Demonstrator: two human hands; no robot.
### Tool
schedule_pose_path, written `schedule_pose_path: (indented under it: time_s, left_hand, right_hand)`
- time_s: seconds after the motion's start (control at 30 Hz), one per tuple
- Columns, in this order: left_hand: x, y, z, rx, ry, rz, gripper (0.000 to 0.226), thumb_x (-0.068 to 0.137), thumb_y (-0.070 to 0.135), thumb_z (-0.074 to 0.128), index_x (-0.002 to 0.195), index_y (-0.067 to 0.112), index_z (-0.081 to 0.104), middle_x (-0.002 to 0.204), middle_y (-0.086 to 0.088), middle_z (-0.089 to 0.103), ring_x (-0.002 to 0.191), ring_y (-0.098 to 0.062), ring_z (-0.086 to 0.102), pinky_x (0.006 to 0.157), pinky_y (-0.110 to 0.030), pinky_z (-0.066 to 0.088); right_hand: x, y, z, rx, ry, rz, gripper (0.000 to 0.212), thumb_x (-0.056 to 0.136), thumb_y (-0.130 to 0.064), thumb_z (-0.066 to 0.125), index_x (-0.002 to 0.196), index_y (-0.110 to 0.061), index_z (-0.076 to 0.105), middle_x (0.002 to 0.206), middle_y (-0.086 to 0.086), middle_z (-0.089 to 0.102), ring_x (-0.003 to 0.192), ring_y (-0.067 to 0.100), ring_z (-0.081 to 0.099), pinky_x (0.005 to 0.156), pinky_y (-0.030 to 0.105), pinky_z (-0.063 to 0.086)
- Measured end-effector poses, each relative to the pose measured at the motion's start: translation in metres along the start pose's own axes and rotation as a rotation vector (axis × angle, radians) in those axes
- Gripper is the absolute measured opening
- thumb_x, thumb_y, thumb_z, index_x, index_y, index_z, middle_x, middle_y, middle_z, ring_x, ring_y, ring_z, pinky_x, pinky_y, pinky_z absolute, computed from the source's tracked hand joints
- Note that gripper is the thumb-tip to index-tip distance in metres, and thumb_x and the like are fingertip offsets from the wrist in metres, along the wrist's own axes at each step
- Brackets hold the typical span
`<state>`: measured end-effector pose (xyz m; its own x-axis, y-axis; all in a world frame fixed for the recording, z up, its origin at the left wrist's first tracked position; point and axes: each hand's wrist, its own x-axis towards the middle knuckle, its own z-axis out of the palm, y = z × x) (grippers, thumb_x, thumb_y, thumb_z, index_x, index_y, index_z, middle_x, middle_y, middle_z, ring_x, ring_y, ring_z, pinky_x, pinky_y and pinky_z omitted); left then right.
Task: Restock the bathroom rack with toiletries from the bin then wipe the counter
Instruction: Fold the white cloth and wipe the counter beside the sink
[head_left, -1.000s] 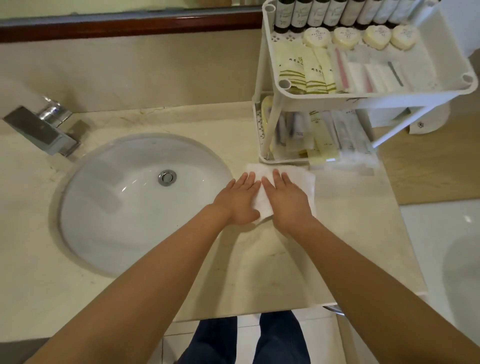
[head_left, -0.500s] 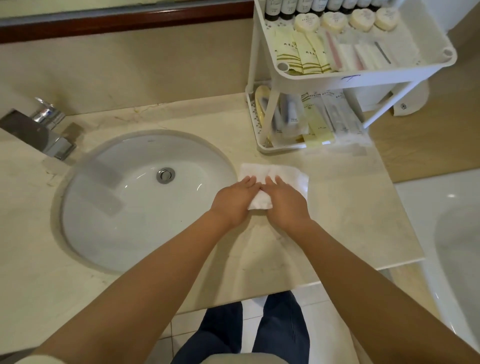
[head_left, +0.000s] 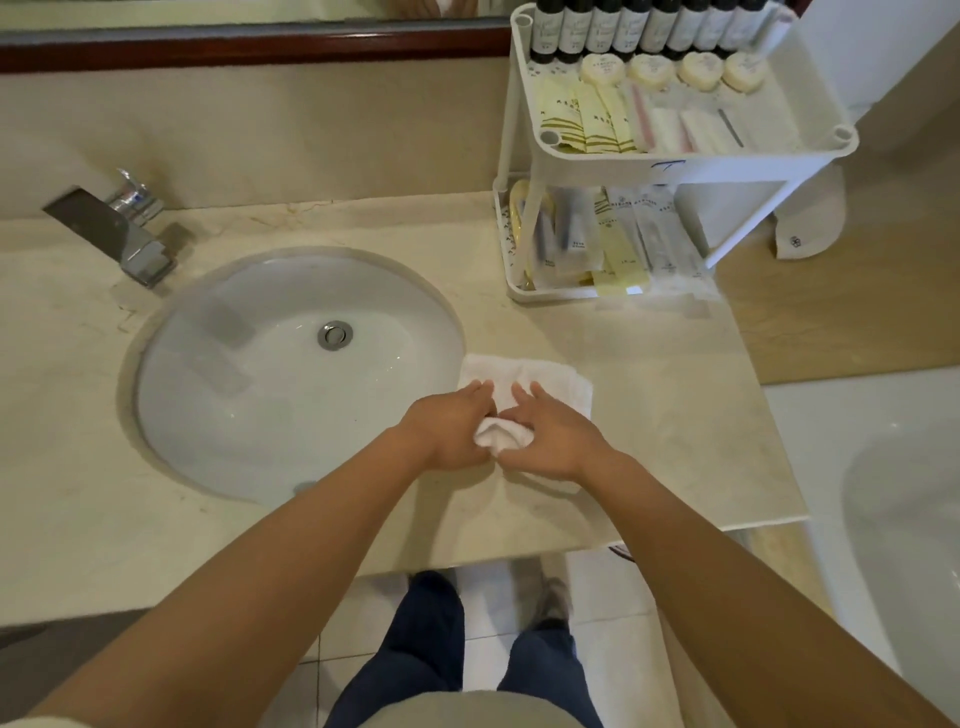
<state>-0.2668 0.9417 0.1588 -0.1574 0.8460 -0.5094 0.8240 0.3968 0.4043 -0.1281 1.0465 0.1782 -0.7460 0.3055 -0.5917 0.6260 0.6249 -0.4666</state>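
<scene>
left hand (head_left: 451, 432), right hand (head_left: 551, 442) side by side, pinching bunched cloth (head_left: 546, 380)

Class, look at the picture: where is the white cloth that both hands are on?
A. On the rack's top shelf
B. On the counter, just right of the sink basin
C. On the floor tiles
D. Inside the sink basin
B: the white cloth lies on the counter beside the sink, with the left hand and right hand on it.
</scene>
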Motion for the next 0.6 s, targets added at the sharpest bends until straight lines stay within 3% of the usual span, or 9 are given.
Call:
schedule_pose_path:
  time_s: [0.1,0.2,0.27,0.3,0.4,0.5,0.57,0.6]
  left_hand:
    - [-0.014,0.012,0.004,0.041,-0.061,-0.033,0.077,0.079,0.045,0.059,0.146,0.019,0.032,0.157,0.005,0.026,0.136,-0.015,0.039,0.095,-0.033,0.045]
    - [-0.028,0.030,0.009,0.026,-0.152,-0.106,0.064,0.078,0.052,0.046,0.136,0.025,0.048,0.161,0.005,0.013,0.140,-0.014,0.034,0.102,-0.035,0.040]
    - [-0.036,0.044,0.016,-0.020,-0.140,-0.147,0.036,0.083,0.051,0.039,0.104,0.036,0.063,0.159,0.005,0.021,0.129,-0.014,0.046,0.092,-0.034,0.043]
    - [-0.039,0.051,0.020,-0.030,-0.103,-0.163,0.031,0.086,0.050,0.038,0.097,0.037,0.064,0.157,0.006,0.027,0.123,-0.015,0.052,0.088,-0.033,0.044]
    - [-0.044,0.069,0.035,0.007,0.053,-0.225,0.042,0.094,0.045,0.034,0.127,0.032,0.057,0.142,0.004,0.051,0.117,-0.019,0.057,0.092,-0.033,0.045]
    - [-0.037,0.075,0.047,0.167,0.195,-0.245,0.042,0.097,0.035,0.042,0.137,0.028,0.045,0.119,0.001,0.065,0.105,-0.023,0.061,0.081,-0.031,0.047]
    - [-0.032,0.075,0.057,0.286,0.285,-0.225,0.046,0.089,0.031,0.056,0.134,0.023,0.049,0.114,-0.002,0.065,0.101,-0.025,0.062,0.075,-0.032,0.048]
    - [-0.030,0.075,0.064,0.333,0.334,-0.208,0.049,0.083,0.030,0.065,0.129,0.019,0.054,0.115,-0.004,0.064,0.104,-0.026,0.061,0.077,-0.032,0.050]
  right_hand:
    - [-0.010,0.012,0.001,-0.007,-0.139,-0.021,0.060,0.092,-0.050,0.047,0.147,-0.028,0.038,0.163,-0.009,0.000,0.149,0.012,-0.007,0.119,0.041,0.013]
    - [-0.018,0.025,0.010,0.090,-0.137,0.014,0.055,0.095,-0.048,0.028,0.147,-0.032,0.037,0.162,-0.013,0.002,0.149,0.006,-0.001,0.118,0.040,0.014]
    - [-0.027,0.034,0.019,0.030,-0.099,-0.054,0.047,0.099,-0.034,0.030,0.144,-0.030,0.044,0.162,-0.011,0.010,0.149,0.008,0.004,0.119,0.037,0.014]
    - [-0.031,0.039,0.023,-0.008,-0.077,-0.102,0.045,0.099,-0.025,0.033,0.140,-0.028,0.050,0.161,-0.010,0.015,0.149,0.009,0.006,0.120,0.036,0.016]
    - [-0.043,0.052,0.032,-0.033,-0.003,-0.164,0.040,0.095,-0.015,0.040,0.127,-0.025,0.062,0.156,-0.009,0.030,0.146,0.010,0.017,0.116,0.033,0.026]
    - [-0.051,0.060,0.037,0.009,0.135,-0.141,0.033,0.094,-0.017,0.045,0.120,-0.024,0.063,0.142,-0.009,0.048,0.136,0.012,0.036,0.103,0.033,0.040]
    - [-0.055,0.062,0.042,-0.020,0.209,-0.152,0.041,0.095,-0.020,0.045,0.135,-0.022,0.051,0.145,-0.005,0.044,0.136,0.015,0.036,0.101,0.032,0.040]
    - [-0.057,0.063,0.047,-0.046,0.215,-0.156,0.048,0.097,-0.021,0.043,0.145,-0.019,0.039,0.154,-0.001,0.033,0.142,0.017,0.027,0.107,0.032,0.035]
